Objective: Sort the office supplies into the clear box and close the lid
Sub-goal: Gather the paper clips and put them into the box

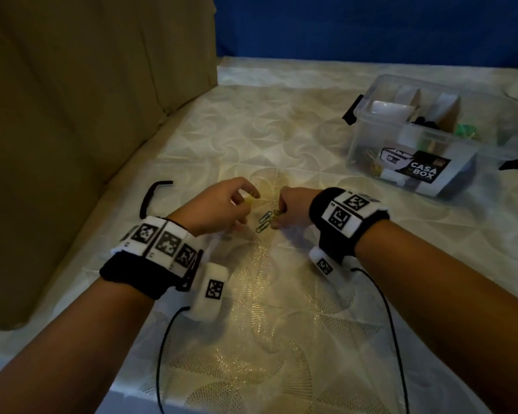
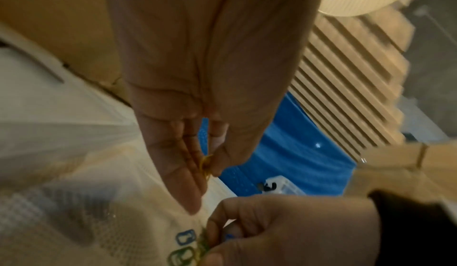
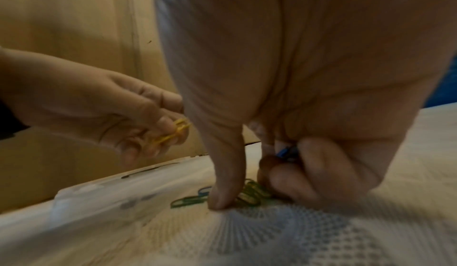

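the left hand (image 1: pixel 219 206) hovers just above the patterned tablecloth (image 1: pixel 281 309) near the middle of the table, fingers curled round something small and yellow (image 1: pixel 251 198). just beside it, the right hand (image 1: pixel 293 209) reaches down with bent fingers onto a small heap of paper clips (image 1: pixel 266 221) lying between the two hands. the clear box (image 1: pixel 431 135) stands open toward the far right corner, a "casa box" label on its near wall and small supplies inside. a black curved strip (image 1: pixel 151 195) lies near the left edge, beside a brown cardboard wall (image 1: pixel 72 115).
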